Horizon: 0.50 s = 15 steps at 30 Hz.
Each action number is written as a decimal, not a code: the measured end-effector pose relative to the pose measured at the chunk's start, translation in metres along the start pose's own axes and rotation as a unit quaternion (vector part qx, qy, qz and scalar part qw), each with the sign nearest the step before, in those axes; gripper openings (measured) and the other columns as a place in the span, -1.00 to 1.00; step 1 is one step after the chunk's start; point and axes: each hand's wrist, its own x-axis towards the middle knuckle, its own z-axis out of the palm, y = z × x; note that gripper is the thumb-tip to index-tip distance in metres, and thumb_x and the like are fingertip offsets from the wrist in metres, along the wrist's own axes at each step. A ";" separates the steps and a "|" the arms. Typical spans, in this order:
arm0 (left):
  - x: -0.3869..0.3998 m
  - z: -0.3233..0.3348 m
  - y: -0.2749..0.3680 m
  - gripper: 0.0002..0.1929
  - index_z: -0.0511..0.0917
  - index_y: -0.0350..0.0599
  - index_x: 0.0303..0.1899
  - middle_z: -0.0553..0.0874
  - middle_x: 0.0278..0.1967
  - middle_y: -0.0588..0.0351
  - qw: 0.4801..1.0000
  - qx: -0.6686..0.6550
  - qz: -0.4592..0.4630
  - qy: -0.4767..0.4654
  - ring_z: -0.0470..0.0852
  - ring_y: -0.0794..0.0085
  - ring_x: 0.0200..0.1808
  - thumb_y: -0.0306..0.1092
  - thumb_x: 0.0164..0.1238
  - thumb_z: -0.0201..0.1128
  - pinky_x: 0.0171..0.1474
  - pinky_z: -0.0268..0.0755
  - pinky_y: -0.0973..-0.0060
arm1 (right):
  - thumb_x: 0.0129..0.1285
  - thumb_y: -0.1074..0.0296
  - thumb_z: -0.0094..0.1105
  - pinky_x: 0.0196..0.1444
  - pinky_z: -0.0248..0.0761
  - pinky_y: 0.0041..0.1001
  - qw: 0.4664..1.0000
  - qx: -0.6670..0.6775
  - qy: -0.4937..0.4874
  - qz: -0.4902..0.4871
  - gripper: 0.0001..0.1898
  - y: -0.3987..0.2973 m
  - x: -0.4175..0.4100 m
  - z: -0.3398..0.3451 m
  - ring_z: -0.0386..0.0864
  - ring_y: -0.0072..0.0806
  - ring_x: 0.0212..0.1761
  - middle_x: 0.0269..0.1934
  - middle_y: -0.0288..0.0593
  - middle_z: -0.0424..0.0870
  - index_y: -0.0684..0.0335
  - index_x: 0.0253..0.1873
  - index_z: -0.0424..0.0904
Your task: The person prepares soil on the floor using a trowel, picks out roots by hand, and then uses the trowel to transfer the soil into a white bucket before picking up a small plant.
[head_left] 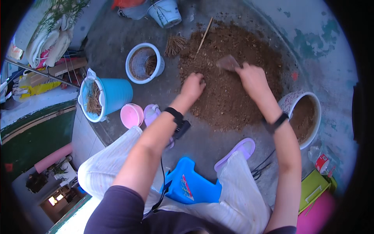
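My right hand [253, 78] grips a small blurred tool with a flat, translucent-looking blade [228, 63], which lies over a broad heap of brown soil [233, 99] on the floor. At the heap's left side is my left hand [192, 84], its fingers curled down by the soil; whether they hold anything is hidden. A thin wooden stick [204, 36] rests on the far left of the heap. Just beyond the left hand, a clump of dry roots [175, 45] touches the soil's edge.
Left stand a white-rimmed pot [160, 68] with roots inside, a blue bucket [118, 95] holding dry roots, and pink pots [131, 116]. A large patterned pot [317, 117] with soil is at right. A white planter [165, 13] stands far off. A blue plastic stool [190, 184] is beneath me.
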 end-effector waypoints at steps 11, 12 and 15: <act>-0.012 -0.009 0.051 -0.83 0.61 -0.35 -0.08 0.69 -0.37 -0.14 0.991 -0.137 0.008 -0.002 0.73 0.21 -0.44 -0.46 0.44 0.18 -0.32 0.57 0.36 | 0.09 0.51 0.18 -0.32 0.52 -0.24 0.988 0.071 -0.039 0.132 -0.58 -0.002 -0.140 -0.090 0.62 -0.18 -0.24 -0.29 -0.08 0.51 0.12 0.10 0.64; -0.015 -0.011 0.054 -0.83 0.61 -0.35 -0.08 0.69 -0.37 -0.14 0.991 -0.134 0.015 0.000 0.73 0.21 -0.44 -0.46 0.44 0.18 -0.32 0.57 0.36 | 0.08 0.51 0.18 -0.33 0.51 -0.24 0.987 0.071 -0.045 0.134 -0.59 -0.007 -0.144 -0.096 0.62 -0.18 -0.27 -0.30 -0.09 0.51 0.12 0.09 0.65; -0.015 0.002 0.061 -0.84 0.60 -0.36 -0.09 0.67 -0.41 -0.04 0.989 -0.140 0.033 0.019 0.69 0.46 -0.53 -0.46 0.49 0.14 -0.46 0.51 0.48 | 0.07 0.49 0.21 -0.34 0.53 -0.25 0.990 0.066 -0.066 0.109 -0.61 -0.019 -0.157 -0.087 0.63 -0.20 -0.31 -0.35 -0.12 0.50 0.14 0.06 0.67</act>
